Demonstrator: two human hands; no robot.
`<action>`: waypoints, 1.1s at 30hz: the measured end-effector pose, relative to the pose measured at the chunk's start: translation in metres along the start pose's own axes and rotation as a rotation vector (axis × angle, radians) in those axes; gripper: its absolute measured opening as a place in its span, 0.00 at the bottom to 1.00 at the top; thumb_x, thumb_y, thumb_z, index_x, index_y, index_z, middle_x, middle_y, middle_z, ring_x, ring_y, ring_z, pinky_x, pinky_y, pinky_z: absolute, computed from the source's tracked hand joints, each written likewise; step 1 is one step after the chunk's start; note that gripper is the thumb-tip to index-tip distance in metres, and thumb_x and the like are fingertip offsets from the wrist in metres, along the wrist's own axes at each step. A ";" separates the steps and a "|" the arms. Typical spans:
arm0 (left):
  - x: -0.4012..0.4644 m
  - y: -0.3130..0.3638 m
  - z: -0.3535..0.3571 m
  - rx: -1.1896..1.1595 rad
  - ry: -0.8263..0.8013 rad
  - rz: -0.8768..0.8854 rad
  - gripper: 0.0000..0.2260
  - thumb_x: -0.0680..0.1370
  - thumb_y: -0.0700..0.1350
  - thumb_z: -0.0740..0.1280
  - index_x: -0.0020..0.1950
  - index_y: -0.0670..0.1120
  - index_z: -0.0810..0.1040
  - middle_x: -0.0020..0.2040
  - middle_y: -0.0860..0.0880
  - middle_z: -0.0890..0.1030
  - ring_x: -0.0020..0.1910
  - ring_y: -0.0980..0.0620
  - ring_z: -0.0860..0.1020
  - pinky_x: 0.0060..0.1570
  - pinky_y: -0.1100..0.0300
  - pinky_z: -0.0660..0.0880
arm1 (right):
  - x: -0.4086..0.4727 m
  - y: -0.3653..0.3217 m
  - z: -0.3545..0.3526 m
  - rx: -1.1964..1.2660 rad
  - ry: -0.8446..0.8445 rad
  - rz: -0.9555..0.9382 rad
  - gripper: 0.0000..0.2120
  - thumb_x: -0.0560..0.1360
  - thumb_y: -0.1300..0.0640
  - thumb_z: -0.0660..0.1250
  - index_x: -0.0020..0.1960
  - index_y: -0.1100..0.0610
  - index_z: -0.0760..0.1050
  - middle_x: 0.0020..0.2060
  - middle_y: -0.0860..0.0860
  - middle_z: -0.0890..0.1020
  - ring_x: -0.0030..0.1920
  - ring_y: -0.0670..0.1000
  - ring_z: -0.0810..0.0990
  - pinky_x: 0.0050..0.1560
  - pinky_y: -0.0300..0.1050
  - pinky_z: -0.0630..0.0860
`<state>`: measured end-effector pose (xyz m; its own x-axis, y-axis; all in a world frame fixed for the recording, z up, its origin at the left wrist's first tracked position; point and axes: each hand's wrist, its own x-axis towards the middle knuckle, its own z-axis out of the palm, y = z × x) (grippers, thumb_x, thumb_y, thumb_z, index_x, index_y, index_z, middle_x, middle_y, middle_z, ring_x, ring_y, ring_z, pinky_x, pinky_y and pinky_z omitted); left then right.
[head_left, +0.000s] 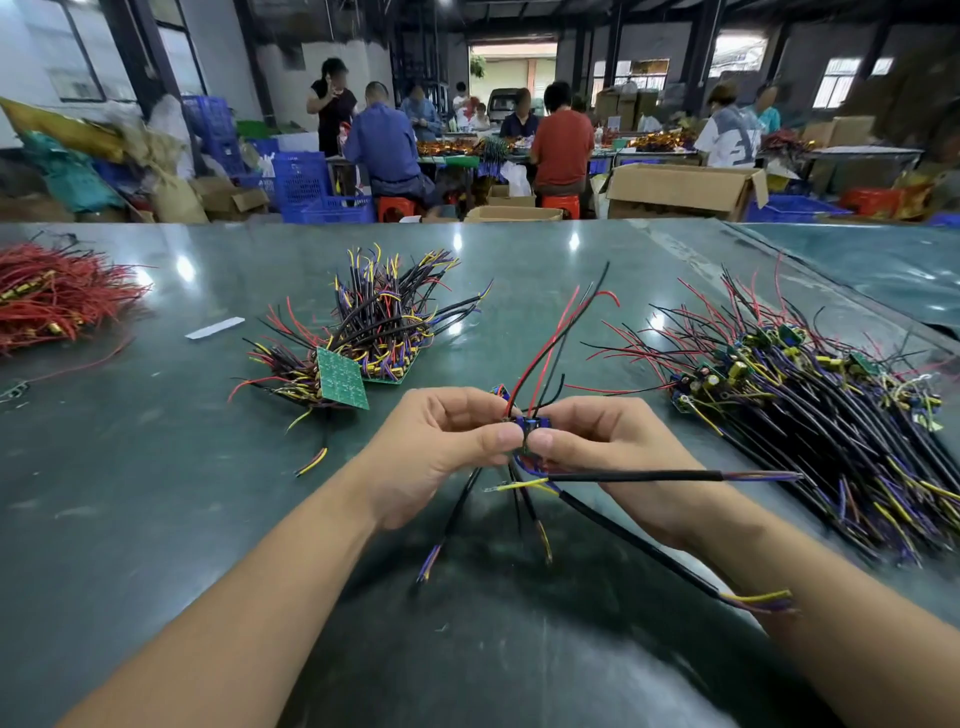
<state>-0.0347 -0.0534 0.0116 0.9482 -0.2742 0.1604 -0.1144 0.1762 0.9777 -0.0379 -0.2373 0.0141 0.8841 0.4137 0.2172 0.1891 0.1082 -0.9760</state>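
Note:
Both my hands meet above the middle of the green table (156, 519) and pinch one small wired circuit board (530, 423) between thumbs and fingers. My left hand (441, 447) holds its left side, my right hand (597, 441) its right side. Red and black wires (556, 338) rise from the board, and black cables (623, 535) with yellow and purple ends hang below and to the right. Most of the board is hidden by my fingers.
A heap of wired green boards (374, 332) lies left of centre behind my hands. A larger pile of finished wired boards (810, 405) spreads at the right. Red wires (57, 296) are heaped far left. A white strip (215, 327) lies nearby. People work at tables beyond.

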 end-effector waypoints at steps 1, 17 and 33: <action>0.000 0.001 -0.001 -0.007 -0.002 0.004 0.09 0.63 0.40 0.73 0.42 0.42 0.82 0.38 0.48 0.85 0.35 0.57 0.81 0.34 0.66 0.77 | -0.001 0.000 0.000 0.003 -0.010 -0.002 0.10 0.66 0.58 0.70 0.45 0.62 0.81 0.37 0.52 0.84 0.38 0.46 0.80 0.43 0.36 0.77; 0.001 0.007 -0.007 -0.249 -0.033 -0.046 0.16 0.54 0.45 0.82 0.38 0.43 0.85 0.36 0.46 0.84 0.33 0.54 0.82 0.35 0.63 0.80 | 0.000 0.001 0.000 0.341 0.003 0.068 0.06 0.67 0.62 0.70 0.43 0.57 0.81 0.37 0.53 0.81 0.36 0.47 0.79 0.43 0.39 0.78; 0.012 -0.009 -0.006 0.471 -0.149 0.058 0.06 0.72 0.35 0.72 0.48 0.36 0.80 0.71 0.50 0.69 0.67 0.60 0.70 0.69 0.53 0.67 | -0.004 -0.006 -0.008 0.536 -0.054 0.173 0.06 0.72 0.63 0.66 0.48 0.62 0.77 0.39 0.54 0.82 0.39 0.48 0.81 0.44 0.38 0.79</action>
<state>-0.0204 -0.0524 0.0034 0.8878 -0.4144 0.2002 -0.3194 -0.2416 0.9163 -0.0388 -0.2472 0.0186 0.8570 0.5107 0.0696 -0.2125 0.4731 -0.8550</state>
